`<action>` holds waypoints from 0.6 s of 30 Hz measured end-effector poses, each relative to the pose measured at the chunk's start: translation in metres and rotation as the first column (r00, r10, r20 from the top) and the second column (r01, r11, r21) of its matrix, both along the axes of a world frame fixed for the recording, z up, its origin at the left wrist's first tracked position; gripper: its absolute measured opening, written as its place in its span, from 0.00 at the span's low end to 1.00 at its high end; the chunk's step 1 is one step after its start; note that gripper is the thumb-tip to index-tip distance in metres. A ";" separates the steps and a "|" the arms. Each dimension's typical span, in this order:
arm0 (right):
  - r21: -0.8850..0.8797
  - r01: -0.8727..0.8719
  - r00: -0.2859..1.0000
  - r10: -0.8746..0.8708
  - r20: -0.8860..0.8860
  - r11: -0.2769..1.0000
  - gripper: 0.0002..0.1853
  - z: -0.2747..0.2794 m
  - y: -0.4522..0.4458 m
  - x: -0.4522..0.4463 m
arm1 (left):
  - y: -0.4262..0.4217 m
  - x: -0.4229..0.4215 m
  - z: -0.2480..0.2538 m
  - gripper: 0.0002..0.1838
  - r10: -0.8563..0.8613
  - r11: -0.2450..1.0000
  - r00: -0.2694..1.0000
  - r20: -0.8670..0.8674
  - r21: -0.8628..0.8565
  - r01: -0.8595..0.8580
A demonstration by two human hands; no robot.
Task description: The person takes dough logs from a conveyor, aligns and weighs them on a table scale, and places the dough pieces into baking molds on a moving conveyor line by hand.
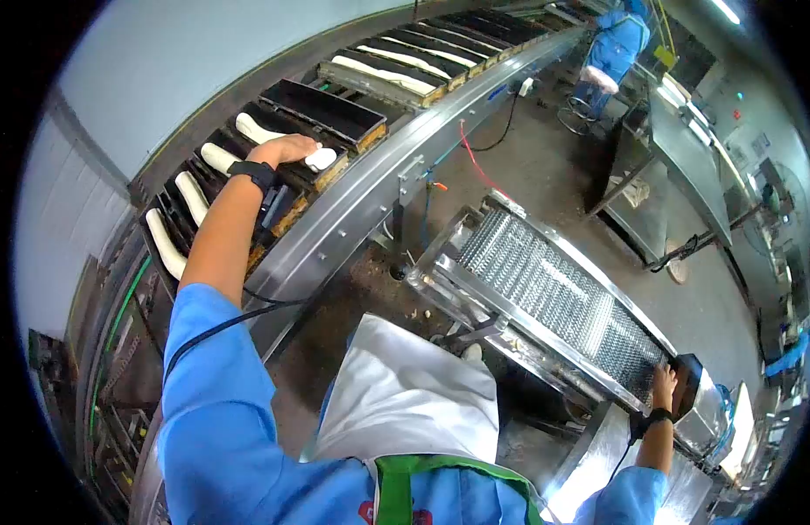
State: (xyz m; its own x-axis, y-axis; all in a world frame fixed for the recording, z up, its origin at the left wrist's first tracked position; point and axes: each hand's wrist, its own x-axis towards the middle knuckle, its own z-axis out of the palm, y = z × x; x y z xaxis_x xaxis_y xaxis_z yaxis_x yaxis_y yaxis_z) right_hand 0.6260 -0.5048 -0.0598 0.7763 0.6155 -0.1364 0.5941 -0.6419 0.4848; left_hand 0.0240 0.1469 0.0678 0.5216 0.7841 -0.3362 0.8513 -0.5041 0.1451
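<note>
My left hand [287, 149] is curled over a long strip of white dough [256, 129] in a black baking pan. The strip's rounded end shows past my fingertips, and its middle is hidden under the hand. More dough strips [166, 245] lie in neighbouring black pans to the left. Just beyond my hand stands a black pan [326, 109] with no dough visible in it. Far to the right, my right hand [666, 385] rests at the lower end of a metal mesh conveyor [562, 297], beside a dark housing [687, 385]. Its fingers are stretched out and hold nothing visible.
A curved steel conveyor rail [361, 192] carries the pans towards the back, where more pans hold dough [387, 74]. Another person [617, 48] in blue is at the far end. A steel table [685, 166] stands at right. Cables hang from the rail and my wrists.
</note>
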 end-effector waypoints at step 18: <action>0.093 0.016 0.985 -0.031 0.170 0.996 0.16 -0.013 0.016 0.017 | -0.139 -0.019 -0.041 0.14 0.255 0.859 0.899 0.356 0.344 -0.380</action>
